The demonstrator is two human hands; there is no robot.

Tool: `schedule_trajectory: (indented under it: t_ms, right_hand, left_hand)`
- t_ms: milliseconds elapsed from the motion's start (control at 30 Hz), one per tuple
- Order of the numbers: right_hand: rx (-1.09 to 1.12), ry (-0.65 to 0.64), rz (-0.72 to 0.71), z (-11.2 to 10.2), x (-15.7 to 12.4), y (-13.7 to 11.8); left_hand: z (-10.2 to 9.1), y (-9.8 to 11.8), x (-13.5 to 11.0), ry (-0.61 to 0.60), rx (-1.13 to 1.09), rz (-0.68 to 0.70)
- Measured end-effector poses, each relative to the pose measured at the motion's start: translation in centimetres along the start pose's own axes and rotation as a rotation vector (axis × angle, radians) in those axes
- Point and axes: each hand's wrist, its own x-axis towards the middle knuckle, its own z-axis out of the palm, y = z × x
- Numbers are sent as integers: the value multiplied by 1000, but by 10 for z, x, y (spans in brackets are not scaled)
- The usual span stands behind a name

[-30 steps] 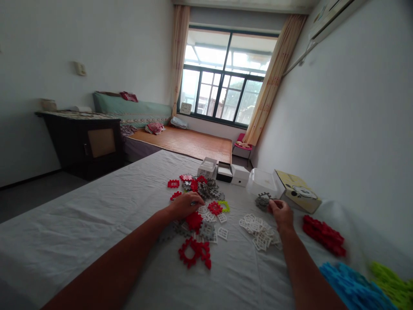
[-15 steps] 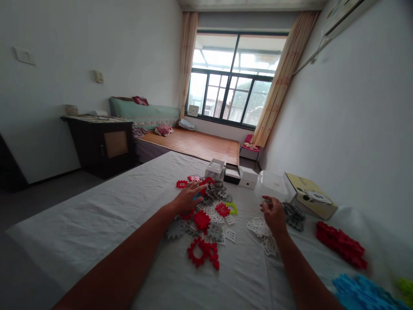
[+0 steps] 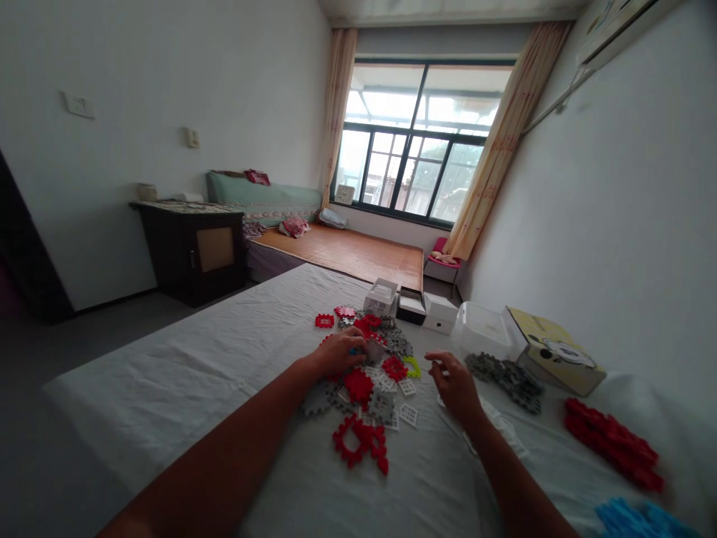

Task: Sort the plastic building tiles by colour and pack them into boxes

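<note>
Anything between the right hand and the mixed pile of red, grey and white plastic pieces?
Nothing visible stands between the right hand and the mixed pile of red, grey and white plastic pieces; pale cloth shows in the gap. A lime-green, ring-shaped plastic piece at the pile's edge lies nearest that hand.

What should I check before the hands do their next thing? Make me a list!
1. Left hand at the jumbled heap of red, grey and white flat plastic pieces: ok.
2. Left hand's grip on a piece: cannot tell, too blurred.
3. Right hand free: ok, seemingly holding nothing.
4. Dark-grey notched plastic pile apart from the long red plastic pile: ok.
5. White lattice plastic pile in full view: not ok, right forearm covers part.
</note>
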Motion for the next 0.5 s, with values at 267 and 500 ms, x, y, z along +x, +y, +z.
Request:
schedule_trajectory:
  t_ms: [267,500]
  right_hand:
    - [58,-172,-86,17,-8,-31]
    - [56,-130,-119,24,-12,-44]
  left_hand:
    - [-3,11,1,-28,64,-34]
    - [-11,29,2,-31,118,123]
